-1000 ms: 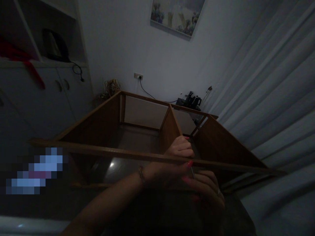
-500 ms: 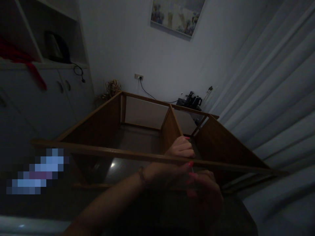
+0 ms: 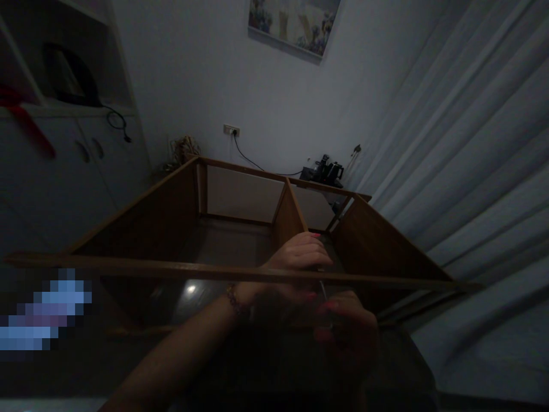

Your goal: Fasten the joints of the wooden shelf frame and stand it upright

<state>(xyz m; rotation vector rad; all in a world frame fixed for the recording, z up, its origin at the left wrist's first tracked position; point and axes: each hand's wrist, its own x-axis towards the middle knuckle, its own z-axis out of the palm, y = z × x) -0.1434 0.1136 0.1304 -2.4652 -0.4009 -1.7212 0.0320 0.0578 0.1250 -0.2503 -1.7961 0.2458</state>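
Note:
A wooden furniture frame (image 3: 158, 267) with upright side panels and a middle divider panel (image 3: 291, 209) stands in front of me. My left hand (image 3: 300, 254), with a beaded bracelet at the wrist, reaches under the front rail. Its fingers are closed over the near end of the divider, just behind the rail. My right hand (image 3: 351, 326) is low in front of the rail, closed in a pinch on a thin metal rod (image 3: 323, 290) that looks like an Allen key. The rod's upper tip points at the rail near the divider; shadow hides much of this hand.
A white cabinet (image 3: 55, 166) with a black kettle (image 3: 71, 74) and a red cloth (image 3: 30, 126) stands left. White curtains (image 3: 467, 143) hang close on the right. Behind the frame are a wall socket (image 3: 231, 130), a cord and dark items (image 3: 328, 170). A pixelated patch covers the lower left.
The view has shifted slightly, so the room appears further left. My left fingers lie flatter over the divider's end. My right hand has dropped a little, and more of the metal rod shows.

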